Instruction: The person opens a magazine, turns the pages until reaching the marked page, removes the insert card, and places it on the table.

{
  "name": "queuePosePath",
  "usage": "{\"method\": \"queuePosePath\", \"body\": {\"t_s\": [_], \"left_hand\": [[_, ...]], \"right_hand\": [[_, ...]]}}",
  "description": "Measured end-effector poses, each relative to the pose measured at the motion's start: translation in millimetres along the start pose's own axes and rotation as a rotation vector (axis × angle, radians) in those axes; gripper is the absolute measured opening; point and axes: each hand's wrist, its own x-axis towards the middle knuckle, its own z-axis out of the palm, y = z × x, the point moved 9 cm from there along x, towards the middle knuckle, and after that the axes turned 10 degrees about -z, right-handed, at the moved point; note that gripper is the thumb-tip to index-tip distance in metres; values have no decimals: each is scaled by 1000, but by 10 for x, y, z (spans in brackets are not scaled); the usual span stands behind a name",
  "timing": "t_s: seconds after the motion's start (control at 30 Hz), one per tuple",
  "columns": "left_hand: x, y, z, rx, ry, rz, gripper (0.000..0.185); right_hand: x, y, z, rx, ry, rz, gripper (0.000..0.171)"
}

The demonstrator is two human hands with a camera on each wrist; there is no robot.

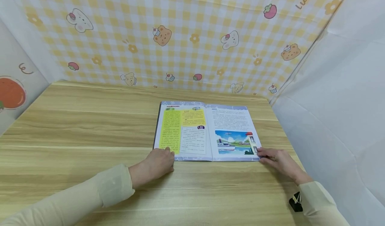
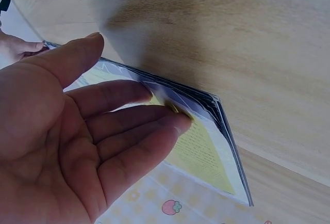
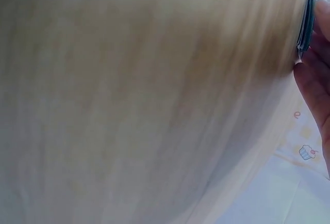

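Note:
An open book (image 1: pixel 194 141) lies flat on the wooden table. Its left page has yellow text panels, and its right page carries text above a picture of a boat on water. My left hand (image 1: pixel 159 160) rests at the lower left corner. In the left wrist view that hand (image 2: pixel 111 136) has its thumb apart and its slightly bent fingertips against the yellow page (image 2: pixel 201 157). With thumb and fingers, my right hand (image 1: pixel 281 163) pinches the lower right corner. Only part of the right hand (image 3: pixel 315 79) and the book's edge (image 3: pixel 308 20) show in the right wrist view.
The wooden table (image 1: pixel 75 126) extends left of the book. Behind it hangs a yellow checked cloth (image 1: pixel 192 57) with cartoon prints. A white sheet (image 1: pixel 340 102) borders the right side. A small black device (image 1: pixel 296 202) sits by the right sleeve.

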Motion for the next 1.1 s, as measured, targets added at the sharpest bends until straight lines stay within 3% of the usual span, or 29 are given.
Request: {"method": "queuePosePath", "body": {"t_s": [0.3,0.63,1.1], "left_hand": [[6,12,3,23,13,4,35],[-5,27,-11,43,14,17,34],[-11,51,-23,79,21,25,32]], "right_hand": [[24,-50,-31,-109,19,-54,20],[35,-67,-40,-118,35,-33,17],[74,0,-86,40,41,3,23]]}}
